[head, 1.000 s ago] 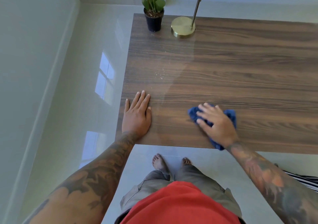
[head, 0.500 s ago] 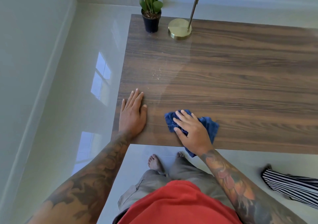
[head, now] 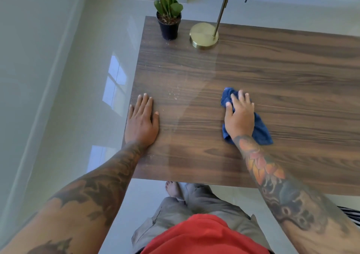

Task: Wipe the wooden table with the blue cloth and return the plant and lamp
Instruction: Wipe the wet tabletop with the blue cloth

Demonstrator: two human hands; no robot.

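Note:
My right hand (head: 240, 116) presses the crumpled blue cloth (head: 260, 130) flat against the wooden table (head: 272, 74), a little right of the middle and well in from the near edge. My left hand (head: 141, 120) lies flat with fingers spread on the table's near left corner, holding nothing. A green plant in a black pot (head: 169, 26) stands at the far left corner. Beside it, to the right, is the brass lamp (head: 203, 36), whose round base rests on the table and whose thin stem runs up out of view.
Pale specks of dust (head: 174, 93) lie on the wood between my hands. Glossy tiled floor (head: 81, 97) surrounds the table, with a wall on the left. A striped fabric (head: 350, 213) shows at the right edge. My bare foot (head: 173, 189) stands under the near edge.
My right hand has slid the cloth first left along the near edge, then away from me and to the right. The left hand stayed flat in place.

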